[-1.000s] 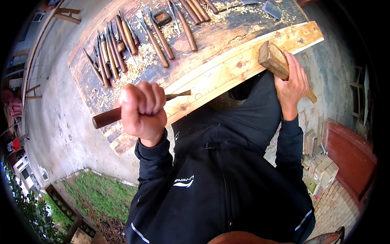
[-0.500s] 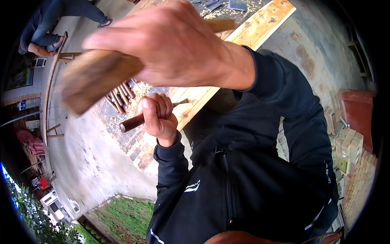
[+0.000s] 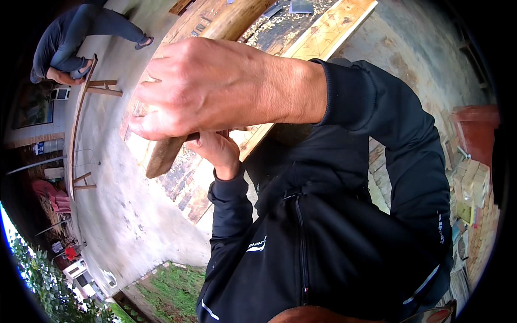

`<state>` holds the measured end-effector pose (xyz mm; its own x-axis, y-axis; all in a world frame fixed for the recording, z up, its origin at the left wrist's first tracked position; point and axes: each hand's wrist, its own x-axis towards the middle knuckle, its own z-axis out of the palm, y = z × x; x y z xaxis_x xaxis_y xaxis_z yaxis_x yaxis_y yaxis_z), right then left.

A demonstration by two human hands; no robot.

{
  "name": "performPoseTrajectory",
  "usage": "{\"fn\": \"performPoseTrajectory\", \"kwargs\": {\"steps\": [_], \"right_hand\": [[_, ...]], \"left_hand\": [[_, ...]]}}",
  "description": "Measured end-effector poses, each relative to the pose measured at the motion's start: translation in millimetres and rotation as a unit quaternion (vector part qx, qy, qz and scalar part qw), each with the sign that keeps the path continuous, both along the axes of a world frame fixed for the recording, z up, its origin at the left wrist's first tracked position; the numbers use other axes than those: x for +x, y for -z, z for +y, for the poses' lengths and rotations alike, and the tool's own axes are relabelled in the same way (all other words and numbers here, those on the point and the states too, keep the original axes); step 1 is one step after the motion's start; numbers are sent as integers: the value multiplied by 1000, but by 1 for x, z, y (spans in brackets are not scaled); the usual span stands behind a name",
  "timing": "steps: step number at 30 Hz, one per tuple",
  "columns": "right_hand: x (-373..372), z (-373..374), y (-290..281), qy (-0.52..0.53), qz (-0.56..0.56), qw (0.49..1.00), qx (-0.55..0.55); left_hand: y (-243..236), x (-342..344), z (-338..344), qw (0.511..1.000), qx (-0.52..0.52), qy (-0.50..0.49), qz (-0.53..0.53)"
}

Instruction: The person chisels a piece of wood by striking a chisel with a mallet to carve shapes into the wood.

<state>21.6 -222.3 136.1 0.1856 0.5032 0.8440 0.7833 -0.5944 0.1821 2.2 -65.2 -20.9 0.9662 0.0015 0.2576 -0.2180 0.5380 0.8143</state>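
Note:
My right hand point(image 3: 191, 89) is closed on a wooden mallet point(image 3: 164, 156), held across the middle of the view, its handle rising toward the top edge. Beneath it, my left hand point(image 3: 215, 151) is closed on the chisel, whose dark handle shows only slightly, the rest hidden. The pale pencil-marked board point(image 3: 326, 37) runs diagonally from under my hands to the upper right, along the near edge of the worn workbench point(image 3: 183, 188). Most of the row of tools is hidden behind the mallet and right hand. Wood shavings and flat metal pieces point(image 3: 301, 6) lie at the bench's top.
A person point(image 3: 70, 40) in dark clothes bends over a long narrow wooden bench point(image 3: 99, 89) at upper left. A red panel point(image 3: 474, 134) and stacked bricks or blocks point(image 3: 466, 183) are at right. Grass point(image 3: 172, 290) and leafy branches point(image 3: 27, 264) lie at lower left.
My right hand has risen from the board's right side and swung left with the mallet, now over my left hand, hiding most of the chisel. The other person has come into view.

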Motion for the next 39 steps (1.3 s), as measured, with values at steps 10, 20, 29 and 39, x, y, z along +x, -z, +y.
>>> {"fn": "performPoseTrajectory", "kwargs": {"steps": [10, 20, 29, 39], "right_hand": [[-9, -18, -37, -20, 159, 921, 354], [-19, -26, -8, 78, 21, 997, 9], [-6, -19, 3, 99, 16, 995, 9], [-5, -30, 4, 43, 35, 996, 66]], "left_hand": [[-27, -8, -42, 989, 120, -59, -60], [-22, -10, -41, 991, 94, -80, -50], [-35, -8, -45, 987, 86, -135, 23], [-20, 1, -28, 998, 60, 13, -28]]}}
